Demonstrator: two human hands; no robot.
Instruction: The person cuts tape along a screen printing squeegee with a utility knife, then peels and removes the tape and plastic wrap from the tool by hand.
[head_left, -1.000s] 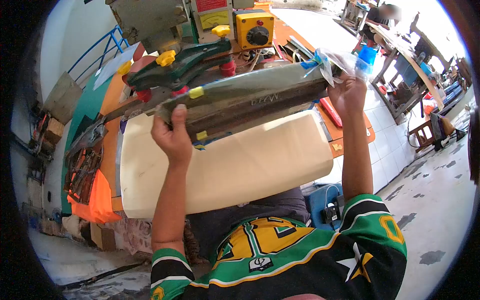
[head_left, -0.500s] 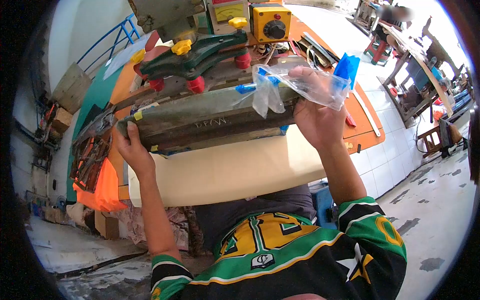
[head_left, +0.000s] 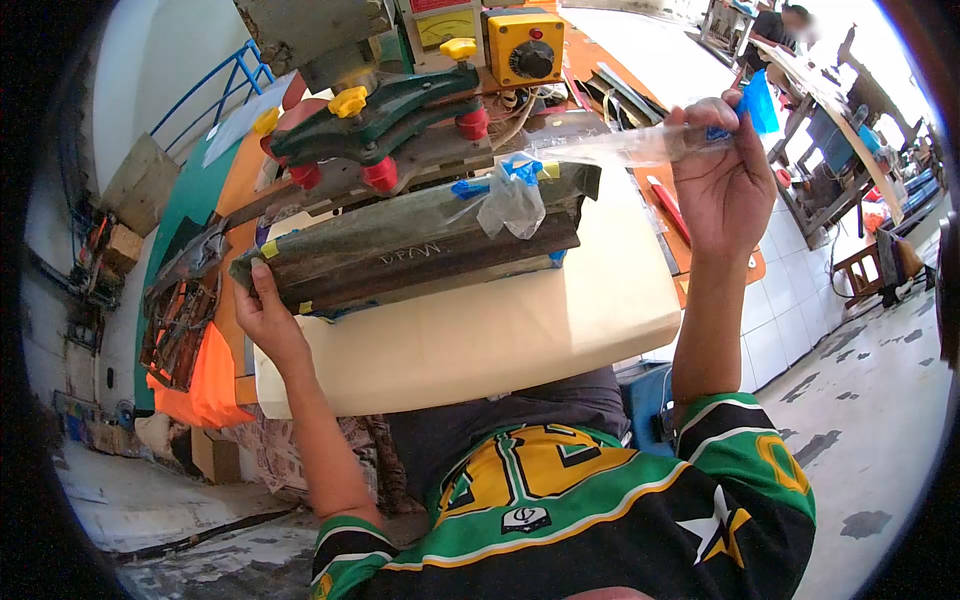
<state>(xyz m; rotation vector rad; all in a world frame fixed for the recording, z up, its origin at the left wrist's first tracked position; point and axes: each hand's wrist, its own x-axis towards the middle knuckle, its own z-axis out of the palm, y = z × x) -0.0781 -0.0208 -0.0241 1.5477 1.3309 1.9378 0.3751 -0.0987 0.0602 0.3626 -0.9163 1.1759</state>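
A long, dark metal piece with scratched lettering (head_left: pixel 350 265) lies tilted over the cream padded surface. My left hand (head_left: pixel 268 320) grips its left end, thumb on top. Out to the right and raised, my right hand (head_left: pixel 725 185) pinches the end of a clear plastic film (head_left: pixel 640 146). The film is stretched from those fingers back to the metal piece's upper right edge. There, blue tape (head_left: pixel 480 187) and a crumpled bit of plastic (head_left: pixel 512 208) cling to it. A blue flap (head_left: pixel 760 102) stands out beyond my right fingertips.
Behind the metal piece stands a green clamp frame (head_left: pixel 400 122) with yellow knobs and red feet. A yellow control box (head_left: pixel 526 50) sits at the back. The cream board (head_left: pixel 480 345) spans the front. Scrap strips (head_left: pixel 185 320) hang at left; a person (head_left: pixel 780 30) sits far right.
My right hand has left the metal piece's right end and moved up and right, drawing the plastic film out taut. My left hand keeps its hold.
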